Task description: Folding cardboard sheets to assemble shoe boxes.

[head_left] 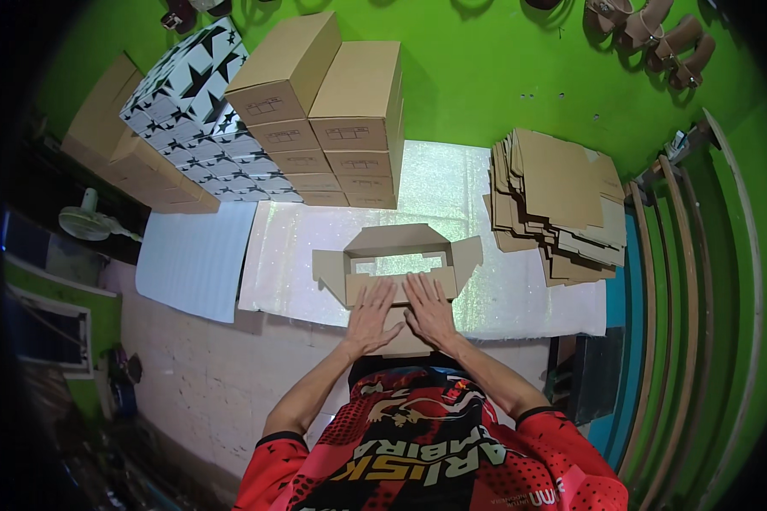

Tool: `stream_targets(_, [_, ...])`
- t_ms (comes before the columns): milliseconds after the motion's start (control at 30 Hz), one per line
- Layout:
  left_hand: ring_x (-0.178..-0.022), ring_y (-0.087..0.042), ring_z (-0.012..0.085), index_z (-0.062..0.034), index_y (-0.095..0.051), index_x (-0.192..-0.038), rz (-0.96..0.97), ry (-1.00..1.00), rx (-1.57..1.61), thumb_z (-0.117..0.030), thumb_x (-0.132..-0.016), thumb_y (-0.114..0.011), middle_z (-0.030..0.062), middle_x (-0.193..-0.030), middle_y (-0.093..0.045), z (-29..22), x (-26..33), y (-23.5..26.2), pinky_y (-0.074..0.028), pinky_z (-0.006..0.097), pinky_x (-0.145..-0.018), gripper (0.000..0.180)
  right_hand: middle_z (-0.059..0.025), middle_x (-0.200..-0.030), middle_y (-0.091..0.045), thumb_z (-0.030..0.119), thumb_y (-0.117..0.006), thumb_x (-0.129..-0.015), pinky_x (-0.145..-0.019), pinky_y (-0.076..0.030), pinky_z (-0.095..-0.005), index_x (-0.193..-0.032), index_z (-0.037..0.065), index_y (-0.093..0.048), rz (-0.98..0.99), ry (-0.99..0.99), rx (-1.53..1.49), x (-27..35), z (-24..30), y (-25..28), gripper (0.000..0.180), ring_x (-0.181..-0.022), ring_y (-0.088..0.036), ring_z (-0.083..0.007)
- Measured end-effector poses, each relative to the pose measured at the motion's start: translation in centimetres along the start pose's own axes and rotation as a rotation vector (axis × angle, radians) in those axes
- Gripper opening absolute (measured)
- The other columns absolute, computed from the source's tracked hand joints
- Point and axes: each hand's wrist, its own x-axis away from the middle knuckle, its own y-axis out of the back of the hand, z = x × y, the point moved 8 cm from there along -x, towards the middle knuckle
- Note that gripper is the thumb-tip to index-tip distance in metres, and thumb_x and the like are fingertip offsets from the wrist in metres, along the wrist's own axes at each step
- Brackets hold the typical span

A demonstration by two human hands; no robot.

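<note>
A brown cardboard box (389,238), partly folded, lies on the shiny white table covering (290,255) in front of me. Its side flaps stick out left and right, and the white covering shows through its open middle. My left hand (371,317) rests flat on the near cardboard panel, fingers stretched forward. Beside it, my right hand (429,312) presses on the same panel with its fingers spread. The two thumbs nearly meet. Part of the near flap shows below my palms, close to my body; the rest is hidden by my hands.
Closed brown boxes (356,85) are stacked at the back, beside white boxes with black stars (187,85). Flat cardboard blanks (562,183) pile up at the right. A fan (85,223) stands at the left. Sandals (656,38) hang on the green wall; a wooden rack (690,281) stands at far right.
</note>
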Motion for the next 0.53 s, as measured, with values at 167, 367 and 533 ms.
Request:
stream_targets(167, [-0.163,-0.017,0.0313,0.0002,-0.018,-0.168,0.007,0.091,0.060,-0.063,-0.091,-0.064,0.0188,-0.175,-0.021,3.2,1.8,0.9,-0.009,0.052,-0.133,0.110,-0.0178,-0.173,-0.027,0.033,-0.069,-0.095,-0.129,-0.021,-0.0555,-0.164,0.002,-0.032,0.011,-0.075,0.021,2.4,-3.9,2.1,0.084,-0.159,-0.026,-0.0376])
stream_targets(367, [-0.164,-0.014,0.0310,-0.0001,-0.016,-0.168,0.028,-0.012,-0.031,-0.060,-0.089,-0.068,0.0187,-0.176,-0.019,-0.8,-0.5,-1.0,-0.009,0.053,-0.133,0.112,-0.0164,-0.173,-0.030,0.033,-0.068,-0.096,-0.129,-0.020,-0.0562,-0.165,0.004,-0.033,0.066,-0.042,-0.100,0.1,1.1,-0.3,0.083,-0.160,-0.026,-0.0376])
stream_targets(533, [-0.163,-0.016,0.0349,0.0001,-0.015,-0.168,0.021,0.020,0.098,-0.059,-0.088,-0.067,0.0199,-0.175,-0.022,-0.3,-0.4,-0.4,-0.009,0.055,-0.132,0.113,-0.0147,-0.174,-0.027,0.033,-0.067,-0.098,-0.130,-0.017,-0.0578,-0.166,0.006,-0.031,0.047,-0.106,-0.059,2.1,-2.1,0.5,0.082,-0.161,-0.025,-0.0349])
